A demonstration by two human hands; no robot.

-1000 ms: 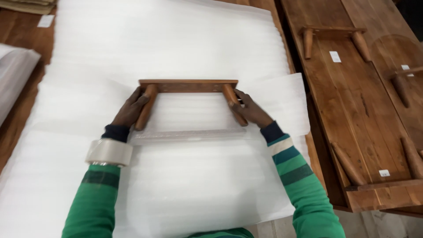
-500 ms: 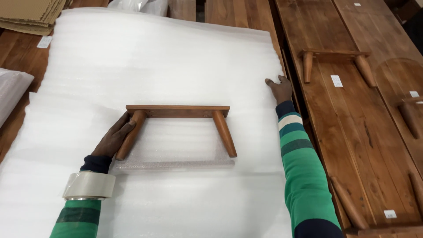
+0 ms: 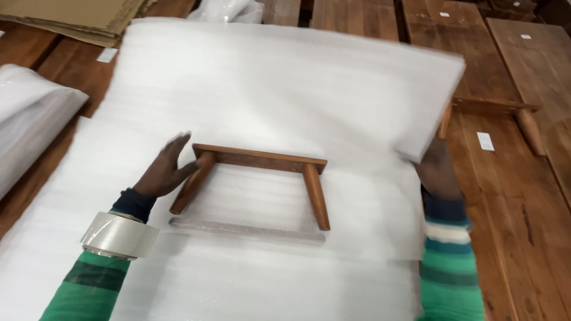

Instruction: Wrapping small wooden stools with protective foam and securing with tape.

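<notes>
Left hand, fingers spread, steadies the stool; right hand, seemingly pinching, lifts the foam sheet beside it. Fold slowly, keeping the stool pinned.

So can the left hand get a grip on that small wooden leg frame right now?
Probably yes: the left hand already rests against the wooden frame at its near leg, with only flat foam sheet around.

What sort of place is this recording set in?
Probably a furniture workshop or packing area: a small wooden leg frame lies on white foam wrap, more wooden table parts lie alongside, flattened cardboard is stacked nearby, and a tape roll sits on the left wrist.
</notes>
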